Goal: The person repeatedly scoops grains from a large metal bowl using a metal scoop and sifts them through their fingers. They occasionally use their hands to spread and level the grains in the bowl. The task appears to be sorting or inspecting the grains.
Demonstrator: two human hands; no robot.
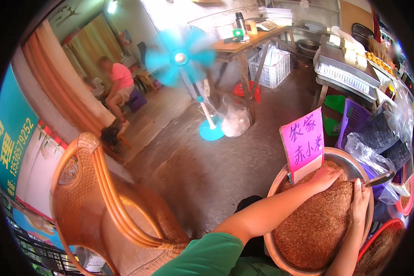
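Observation:
A wide metal basin [275,183] holds a heap of reddish-brown grain [303,231]. My left hand [326,178] is over the far part of the heap, its fingers curled; whether grain is inside them cannot be seen. Against the heap's right side, near the basin's inner wall, is my right hand [361,198], thumb raised and palm hidden. A dark handle [379,179], apparently of a scoop or knife, crosses the right rim beside this thumb; its other end is hidden. Left of my left hand stands a pink handwritten sign [303,139], upright in the grain.
A wicker armchair [89,207] stands at left. Ahead are a spinning turquoise pedestal fan [181,58], a plastic bag [234,120] and a wooden table [234,45]. Plastic bags and a purple crate [352,115] crowd the right. A seated person [120,74] is in the doorway.

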